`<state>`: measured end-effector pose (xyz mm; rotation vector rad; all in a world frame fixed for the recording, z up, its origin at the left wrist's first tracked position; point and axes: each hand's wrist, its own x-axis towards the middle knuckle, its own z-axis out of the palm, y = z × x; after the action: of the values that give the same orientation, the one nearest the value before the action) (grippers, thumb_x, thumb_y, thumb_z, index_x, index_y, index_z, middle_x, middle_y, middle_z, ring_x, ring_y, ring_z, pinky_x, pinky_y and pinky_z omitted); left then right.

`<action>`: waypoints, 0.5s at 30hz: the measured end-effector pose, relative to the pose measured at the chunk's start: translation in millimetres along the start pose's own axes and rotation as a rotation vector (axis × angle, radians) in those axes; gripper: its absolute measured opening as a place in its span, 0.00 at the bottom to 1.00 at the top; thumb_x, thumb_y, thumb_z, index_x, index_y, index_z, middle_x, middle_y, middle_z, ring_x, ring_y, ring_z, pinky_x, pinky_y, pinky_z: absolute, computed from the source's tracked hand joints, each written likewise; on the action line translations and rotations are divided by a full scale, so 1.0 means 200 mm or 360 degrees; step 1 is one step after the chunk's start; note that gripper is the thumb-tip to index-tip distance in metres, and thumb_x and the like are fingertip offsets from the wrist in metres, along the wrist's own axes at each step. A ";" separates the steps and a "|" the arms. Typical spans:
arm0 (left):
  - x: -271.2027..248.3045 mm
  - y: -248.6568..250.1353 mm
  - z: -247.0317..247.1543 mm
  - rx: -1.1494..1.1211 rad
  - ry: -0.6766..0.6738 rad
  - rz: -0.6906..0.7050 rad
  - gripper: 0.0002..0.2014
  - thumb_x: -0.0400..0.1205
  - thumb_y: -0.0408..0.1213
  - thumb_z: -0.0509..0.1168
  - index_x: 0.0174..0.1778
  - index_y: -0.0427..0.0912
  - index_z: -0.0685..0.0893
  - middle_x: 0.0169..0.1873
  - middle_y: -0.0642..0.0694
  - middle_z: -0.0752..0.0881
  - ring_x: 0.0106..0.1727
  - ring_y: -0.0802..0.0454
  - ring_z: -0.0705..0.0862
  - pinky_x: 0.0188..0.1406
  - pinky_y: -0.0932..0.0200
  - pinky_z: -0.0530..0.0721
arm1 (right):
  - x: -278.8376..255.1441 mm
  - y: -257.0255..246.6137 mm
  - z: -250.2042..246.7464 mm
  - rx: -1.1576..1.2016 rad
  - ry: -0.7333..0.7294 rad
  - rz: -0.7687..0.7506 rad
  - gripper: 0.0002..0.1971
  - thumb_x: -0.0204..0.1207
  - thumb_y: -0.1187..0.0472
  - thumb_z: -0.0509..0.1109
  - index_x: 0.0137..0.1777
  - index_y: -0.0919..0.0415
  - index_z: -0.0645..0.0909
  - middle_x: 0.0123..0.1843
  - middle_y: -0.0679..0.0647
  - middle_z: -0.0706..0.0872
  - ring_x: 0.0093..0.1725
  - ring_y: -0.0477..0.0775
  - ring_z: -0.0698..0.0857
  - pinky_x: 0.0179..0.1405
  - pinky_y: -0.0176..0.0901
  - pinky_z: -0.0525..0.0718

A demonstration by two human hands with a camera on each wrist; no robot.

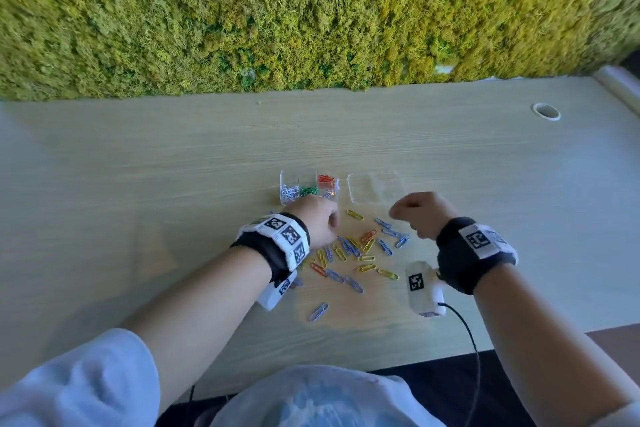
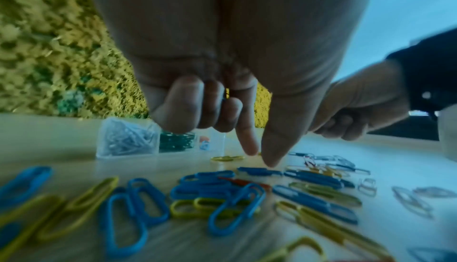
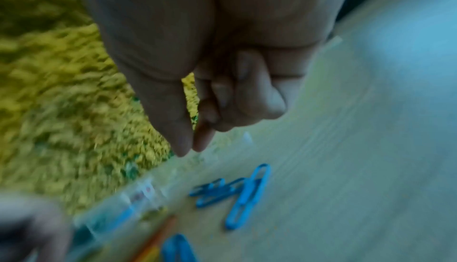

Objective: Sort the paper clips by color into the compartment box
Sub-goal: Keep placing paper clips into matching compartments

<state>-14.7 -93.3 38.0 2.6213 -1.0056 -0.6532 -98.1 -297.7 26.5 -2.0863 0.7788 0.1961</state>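
Head view: the left hand (image 1: 317, 218) hovers at the far left edge of the loose paper clips (image 1: 353, 253) strewn on the wooden table (image 1: 173, 166), just in front of the clear compartment box (image 1: 308, 185). In the left wrist view its index finger (image 2: 248, 141) and thumb (image 2: 274, 149) point down with a narrow gap between them, holding nothing that can be seen, while the other fingers are curled in. Directly below the thumb tip lies a blue clip (image 2: 259, 171), its long axis running crosswise to the hand; a yellow clip (image 2: 227, 158) lies just beyond, toward the box. The left hand is plainly the nearer one to both.

The right hand (image 1: 420, 215) is raised above the right side of the scatter, its fingers folded and its thumb (image 3: 173, 129) pressed against the index tip (whether a clip sits in that pinch cannot be told; the right wrist view is blurred). A detached clear lid (image 1: 375, 187) lies just right of the box.

Silver, green and red clips already occupy separate compartments. Neighbouring clips overlap closely, so lifting one alone may drag others.
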 end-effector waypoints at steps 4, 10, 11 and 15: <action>0.02 0.03 0.01 0.0340 -0.0019 -0.0042 0.07 0.78 0.37 0.66 0.49 0.42 0.85 0.53 0.46 0.83 0.50 0.46 0.84 0.44 0.55 0.83 | 0.01 -0.05 0.03 -0.0562 0.0054 -0.0073 0.05 0.71 0.53 0.76 0.40 0.54 0.87 0.37 0.48 0.84 0.37 0.47 0.81 0.30 0.35 0.76; 0.04 0.06 0.02 0.0429 -0.0059 -0.0085 0.11 0.79 0.42 0.66 0.46 0.38 0.86 0.45 0.43 0.86 0.42 0.45 0.86 0.40 0.54 0.86 | 0.05 -0.15 0.12 -0.1162 -0.0046 -0.0021 0.18 0.73 0.45 0.71 0.50 0.61 0.86 0.43 0.54 0.88 0.40 0.54 0.85 0.34 0.39 0.81; 0.04 0.06 0.02 0.0385 -0.0049 -0.0089 0.12 0.79 0.43 0.65 0.46 0.37 0.86 0.45 0.42 0.86 0.43 0.45 0.86 0.41 0.53 0.86 | 0.06 -0.16 0.12 -0.1182 -0.0054 -0.0015 0.18 0.73 0.45 0.70 0.50 0.61 0.86 0.44 0.54 0.88 0.40 0.54 0.85 0.35 0.40 0.82; 0.04 0.03 0.02 -0.0123 -0.0022 -0.0166 0.08 0.77 0.45 0.65 0.39 0.44 0.81 0.37 0.48 0.83 0.34 0.52 0.80 0.34 0.59 0.81 | 0.06 -0.14 0.09 -0.1086 -0.0092 0.0029 0.16 0.72 0.46 0.69 0.46 0.59 0.86 0.41 0.53 0.87 0.39 0.53 0.84 0.34 0.39 0.80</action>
<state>-14.6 -102.4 35.1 2.6189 -0.8350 -0.7202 -70.3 -276.9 29.1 -2.6925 0.7622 0.5980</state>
